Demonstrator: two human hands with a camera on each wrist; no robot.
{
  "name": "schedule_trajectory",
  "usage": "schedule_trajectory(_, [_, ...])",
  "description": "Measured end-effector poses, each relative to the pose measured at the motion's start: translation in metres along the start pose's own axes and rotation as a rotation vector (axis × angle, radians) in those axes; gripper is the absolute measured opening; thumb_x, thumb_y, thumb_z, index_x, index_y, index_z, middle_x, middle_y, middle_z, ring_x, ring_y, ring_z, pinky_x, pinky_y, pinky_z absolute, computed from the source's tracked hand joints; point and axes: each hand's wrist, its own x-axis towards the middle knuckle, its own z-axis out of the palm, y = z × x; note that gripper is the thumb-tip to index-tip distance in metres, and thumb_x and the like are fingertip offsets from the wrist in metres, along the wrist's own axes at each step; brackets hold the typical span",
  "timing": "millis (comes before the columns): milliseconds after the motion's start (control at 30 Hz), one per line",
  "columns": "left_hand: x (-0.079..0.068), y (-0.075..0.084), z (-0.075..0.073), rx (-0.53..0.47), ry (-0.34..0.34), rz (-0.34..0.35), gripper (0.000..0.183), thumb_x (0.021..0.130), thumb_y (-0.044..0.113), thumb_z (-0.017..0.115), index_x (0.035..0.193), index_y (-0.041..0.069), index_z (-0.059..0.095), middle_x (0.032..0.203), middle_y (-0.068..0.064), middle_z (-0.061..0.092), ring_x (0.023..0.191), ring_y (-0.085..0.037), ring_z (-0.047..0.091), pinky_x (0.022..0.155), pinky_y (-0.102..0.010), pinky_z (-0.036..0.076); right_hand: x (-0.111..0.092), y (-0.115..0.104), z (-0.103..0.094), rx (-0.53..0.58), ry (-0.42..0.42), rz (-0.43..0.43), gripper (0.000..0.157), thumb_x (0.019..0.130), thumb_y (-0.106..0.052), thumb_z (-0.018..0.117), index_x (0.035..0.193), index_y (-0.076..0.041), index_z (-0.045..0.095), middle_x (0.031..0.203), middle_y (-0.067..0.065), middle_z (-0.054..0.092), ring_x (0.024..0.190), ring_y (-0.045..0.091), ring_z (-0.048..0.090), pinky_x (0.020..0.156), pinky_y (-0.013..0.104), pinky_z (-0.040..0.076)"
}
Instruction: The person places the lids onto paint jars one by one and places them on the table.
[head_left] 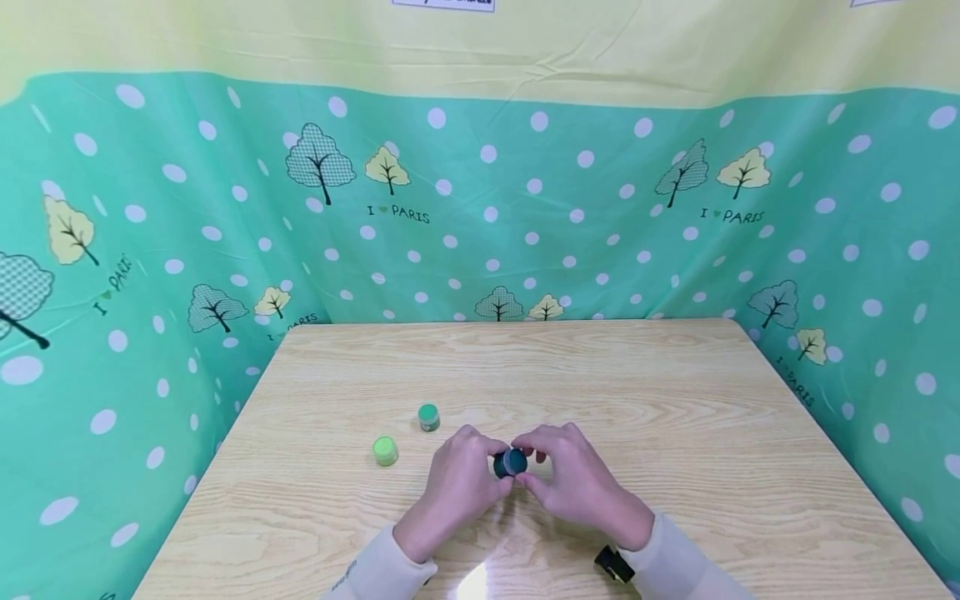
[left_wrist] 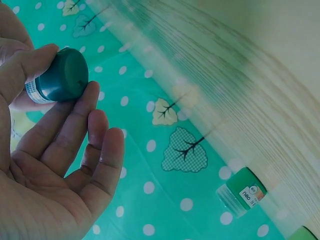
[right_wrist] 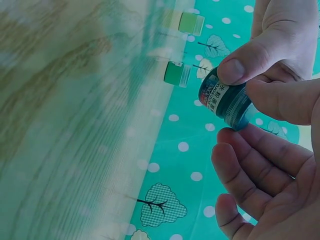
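Observation:
Both hands meet over the table around a small dark teal paint jar [head_left: 510, 462], tipped on its side. My left hand [head_left: 467, 475] pinches one end between thumb and fingertips. From the other side, my right hand [head_left: 570, 475] pinches the opposite end of the jar [right_wrist: 225, 100]. A white label with printed characters shows in the right wrist view. To the left of the hands stand a green paint jar [head_left: 428, 417] and a light green paint jar [head_left: 385, 451], both untouched.
The wooden table [head_left: 675, 400] extends around the hands. A teal dotted curtain [head_left: 525, 208] with tree prints hangs behind it and along both sides. A black device [head_left: 615, 565] sits at the right wrist by the sleeve.

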Motion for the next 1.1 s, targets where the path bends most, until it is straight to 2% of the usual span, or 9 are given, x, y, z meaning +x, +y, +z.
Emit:
schedule_trajectory(333, [0.0007, 0.0006, 0.0003, -0.003, -0.010, -0.022, 0.028, 0.069, 0.023, 0.095, 0.093, 0.016, 0.083, 0.083, 0.007, 0.074, 0.078, -0.008, 0.055, 0.061, -0.022, 0.046, -0.0007, 0.0004, 0.0014, -0.027, 0.013, 0.015, 0.028, 0.079, -0.022, 0.090, 0.104, -0.020, 0.078, 0.087, -0.015, 0.068, 0.078, 0.013, 0.060, 0.077, 0.029, 0.041])
schedule_trajectory(567, [0.0003, 0.0008, 0.0006, 0.000, -0.004, -0.024, 0.025, 0.069, 0.022, 0.094, 0.091, 0.017, 0.083, 0.081, 0.009, 0.072, 0.077, -0.008, 0.053, 0.061, -0.022, 0.044, -0.0012, 0.0007, 0.0038, -0.048, 0.047, 0.033, 0.024, 0.080, -0.029, 0.089, 0.098, -0.016, 0.078, 0.081, -0.010, 0.067, 0.074, 0.013, 0.058, 0.072, 0.027, 0.041])
schedule_trajectory(667, [0.0002, 0.0010, 0.0009, -0.002, 0.004, -0.021, 0.024, 0.068, 0.021, 0.094, 0.089, 0.017, 0.082, 0.079, 0.009, 0.071, 0.076, -0.007, 0.052, 0.060, -0.021, 0.043, -0.0015, 0.0014, 0.0050, -0.050, 0.062, 0.049, 0.023, 0.080, -0.031, 0.089, 0.093, -0.016, 0.078, 0.078, -0.012, 0.064, 0.072, 0.014, 0.057, 0.070, 0.026, 0.041])
schedule_trajectory(867, [0.0000, 0.0014, 0.0017, -0.002, 0.009, -0.016, 0.026, 0.067, 0.019, 0.095, 0.089, 0.016, 0.082, 0.079, 0.007, 0.071, 0.075, -0.007, 0.053, 0.059, -0.021, 0.043, -0.0018, 0.0024, 0.0079, -0.061, 0.090, 0.081, 0.019, 0.081, -0.035, 0.088, 0.084, -0.021, 0.076, 0.071, -0.021, 0.054, 0.065, 0.007, 0.050, 0.066, 0.026, 0.040])
schedule_trajectory(1100, [-0.0008, 0.0019, 0.0020, 0.008, 0.018, -0.015, 0.030, 0.066, 0.020, 0.095, 0.092, 0.015, 0.082, 0.081, 0.005, 0.072, 0.075, -0.007, 0.054, 0.059, -0.021, 0.045, -0.0022, 0.0027, 0.0092, -0.073, 0.094, 0.119, 0.023, 0.083, -0.040, 0.086, 0.076, -0.026, 0.069, 0.064, -0.021, 0.047, 0.059, 0.003, 0.041, 0.064, 0.026, 0.038])
